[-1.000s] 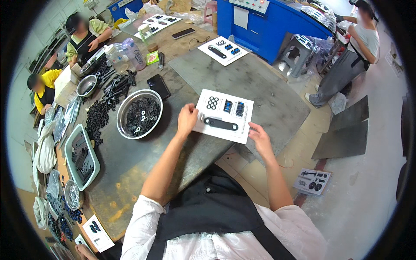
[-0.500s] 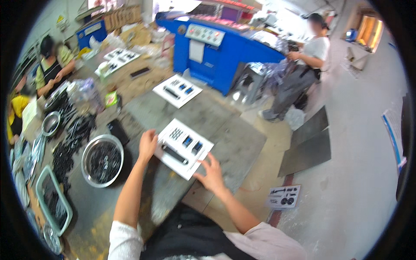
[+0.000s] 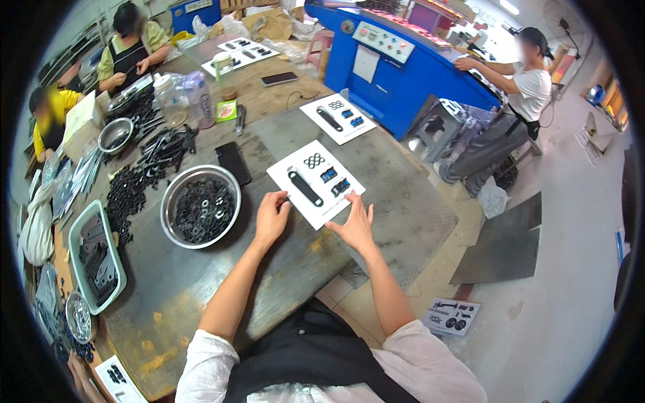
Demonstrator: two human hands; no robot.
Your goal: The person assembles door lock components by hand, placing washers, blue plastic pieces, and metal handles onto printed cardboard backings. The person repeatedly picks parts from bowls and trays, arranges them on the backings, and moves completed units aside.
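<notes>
A white card (image 3: pixel 287 176) lies flat on the metal-topped table, carrying a black bar-shaped part (image 3: pixel 306 188), several small black rings (image 3: pixel 314 160) and two blue-and-black pieces (image 3: pixel 328 175). My left hand (image 3: pixel 271 220) is at its near left edge, fingers curled together against it. Around the near right corner, my right hand (image 3: pixel 355 227) has its thumb and fingers spread, touching the edge. Just beyond lies a second white card (image 3: pixel 344 136) with similar parts. Left of my left hand stands a round steel bowl (image 3: pixel 235 225) full of small black parts.
Beside the bowl lie a black phone (image 3: pixel 232 163) and heaps of black parts (image 3: pixel 131 195). A green-rimmed tray (image 3: pixel 118 269) stands at the left. Two people (image 3: pixel 124 57) sit across the left side; another person (image 3: pixel 531 87) stands at the blue machine (image 3: pixel 403 84).
My view has shifted, so the table appears lower. The near card now lies closer beside the second card. My left hand has moved nearer me along the card's edge; my right hand stays by its corner.
</notes>
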